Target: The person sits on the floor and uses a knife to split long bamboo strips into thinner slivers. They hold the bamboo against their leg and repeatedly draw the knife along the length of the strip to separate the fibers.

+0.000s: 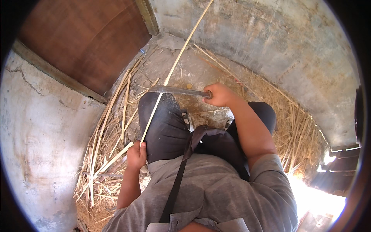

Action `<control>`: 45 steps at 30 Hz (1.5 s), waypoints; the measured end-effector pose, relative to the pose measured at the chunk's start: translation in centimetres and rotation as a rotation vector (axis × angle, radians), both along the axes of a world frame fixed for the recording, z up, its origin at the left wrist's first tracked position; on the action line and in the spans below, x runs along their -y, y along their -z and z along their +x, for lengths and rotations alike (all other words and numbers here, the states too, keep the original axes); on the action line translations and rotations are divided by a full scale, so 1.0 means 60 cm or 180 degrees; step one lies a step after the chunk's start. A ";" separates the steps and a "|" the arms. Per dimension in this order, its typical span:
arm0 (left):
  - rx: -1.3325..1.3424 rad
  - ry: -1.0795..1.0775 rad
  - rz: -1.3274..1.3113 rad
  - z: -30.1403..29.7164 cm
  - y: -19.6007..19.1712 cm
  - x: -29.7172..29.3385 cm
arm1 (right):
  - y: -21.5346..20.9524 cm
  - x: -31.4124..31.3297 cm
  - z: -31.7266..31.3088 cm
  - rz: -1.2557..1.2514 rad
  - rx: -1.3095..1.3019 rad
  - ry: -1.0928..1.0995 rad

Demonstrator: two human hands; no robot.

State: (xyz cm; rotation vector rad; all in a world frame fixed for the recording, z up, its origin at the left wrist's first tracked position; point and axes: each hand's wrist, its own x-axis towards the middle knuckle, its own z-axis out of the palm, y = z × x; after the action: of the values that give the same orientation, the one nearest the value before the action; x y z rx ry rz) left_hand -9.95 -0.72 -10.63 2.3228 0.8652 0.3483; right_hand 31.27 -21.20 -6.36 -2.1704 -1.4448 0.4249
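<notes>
A long, thin pale strip of what looks like bamboo [178,58] runs from my left hand [136,154] up over my left knee toward the far wall. My left hand, beside my left thigh, is closed on its near end. My right hand [218,95] grips the handle of a machete [181,91], held out between my knees. The blade points left and crosses the strip at my left knee, touching or nearly touching it. Most of the machete's handle is hidden in my fist.
Several split strips [101,135] lie in a pile on the left. Shavings and more strips [295,131] cover the floor at right. A brown door [89,42] stands far left, between worn plaster walls [270,42]. A flat stone [170,41] lies by the far corner.
</notes>
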 end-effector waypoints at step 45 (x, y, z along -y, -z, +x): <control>-0.0310 0.0120 0.0319 -0.016 -0.051 0.006 | -0.030 -0.028 -0.040 -0.0473 0.0087 -0.0073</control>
State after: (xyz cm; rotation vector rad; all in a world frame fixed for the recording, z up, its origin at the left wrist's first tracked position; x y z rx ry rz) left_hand -10.88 -1.06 -7.60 2.4629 0.8672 0.2702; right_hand 28.86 -19.53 -4.55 -2.2855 -1.4968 0.5282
